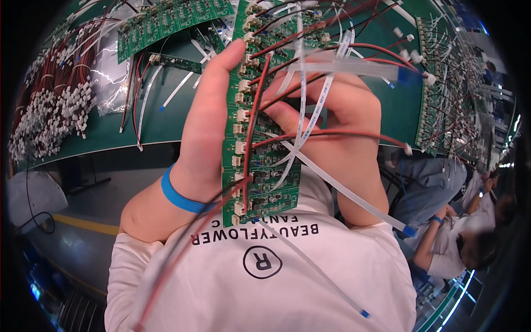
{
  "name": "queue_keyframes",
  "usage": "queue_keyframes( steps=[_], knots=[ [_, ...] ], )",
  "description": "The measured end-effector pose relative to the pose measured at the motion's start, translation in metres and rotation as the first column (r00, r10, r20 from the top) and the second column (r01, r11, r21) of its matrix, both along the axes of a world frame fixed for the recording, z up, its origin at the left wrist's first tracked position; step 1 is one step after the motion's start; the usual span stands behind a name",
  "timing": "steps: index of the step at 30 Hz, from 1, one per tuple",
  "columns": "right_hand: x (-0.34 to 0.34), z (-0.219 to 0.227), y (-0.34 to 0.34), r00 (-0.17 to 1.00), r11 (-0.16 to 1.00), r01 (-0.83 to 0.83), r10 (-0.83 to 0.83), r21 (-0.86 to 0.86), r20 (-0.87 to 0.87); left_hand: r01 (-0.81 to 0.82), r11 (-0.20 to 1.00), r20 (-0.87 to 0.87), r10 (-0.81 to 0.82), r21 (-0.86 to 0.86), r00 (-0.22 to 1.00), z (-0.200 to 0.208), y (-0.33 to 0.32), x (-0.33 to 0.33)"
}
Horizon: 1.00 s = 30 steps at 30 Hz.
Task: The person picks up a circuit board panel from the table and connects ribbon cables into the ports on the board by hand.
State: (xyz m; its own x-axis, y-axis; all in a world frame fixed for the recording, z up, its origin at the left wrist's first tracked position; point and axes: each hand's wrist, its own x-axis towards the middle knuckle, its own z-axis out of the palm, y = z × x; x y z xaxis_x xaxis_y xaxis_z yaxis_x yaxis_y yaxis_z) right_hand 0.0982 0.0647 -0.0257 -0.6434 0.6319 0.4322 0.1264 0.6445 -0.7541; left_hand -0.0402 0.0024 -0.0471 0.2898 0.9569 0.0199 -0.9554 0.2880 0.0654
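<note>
A long green circuit board panel (271, 202) stands upright in front of my chest, with a row of white connectors down its left edge. My left hand (204, 119) grips it along that edge, the index finger stretched up beside the connectors. My right hand (345, 105) is at the panel's right side, thumb and fingers bent together close to its surface. Crossing wires hide what those fingertips hold. Red-and-black wire pairs (337, 133) and white flat cables (343, 191) with blue ends hang from the panel. One flat cable above my right hand is blurred.
On the green table (182, 124) lie bundles of red-and-black wires with white plugs (50, 119) at far left, a clear plastic bag (113, 77), and more green boards (174, 27). Another wired panel (434, 83) is at right. A person (448, 243) sits to the right.
</note>
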Motion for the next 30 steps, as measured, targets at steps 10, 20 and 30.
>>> queue_keyframes(
  steps=[10, 20, 30],
  knots=[
    [-0.009, -0.009, 0.004, 0.979, 0.982, 0.027, 0.012, 0.185, -0.205, -0.136, 0.977, -0.197, 0.103, -0.165, 0.975, 0.014, 0.0, 0.008],
    [0.009, 0.01, 0.001, 0.912, 0.991, 0.117, -0.133, -0.066, -0.388, 0.01, 0.95, 0.04, 0.002, -0.313, 0.999, 0.001, 0.001, 0.001],
    [0.018, 0.006, -0.011, 0.811, 0.685, -0.127, -0.345, -0.718, -0.473, -0.156, 0.965, -0.304, 0.088, -0.209, 0.949, 0.011, 0.012, 0.005]
  ],
)
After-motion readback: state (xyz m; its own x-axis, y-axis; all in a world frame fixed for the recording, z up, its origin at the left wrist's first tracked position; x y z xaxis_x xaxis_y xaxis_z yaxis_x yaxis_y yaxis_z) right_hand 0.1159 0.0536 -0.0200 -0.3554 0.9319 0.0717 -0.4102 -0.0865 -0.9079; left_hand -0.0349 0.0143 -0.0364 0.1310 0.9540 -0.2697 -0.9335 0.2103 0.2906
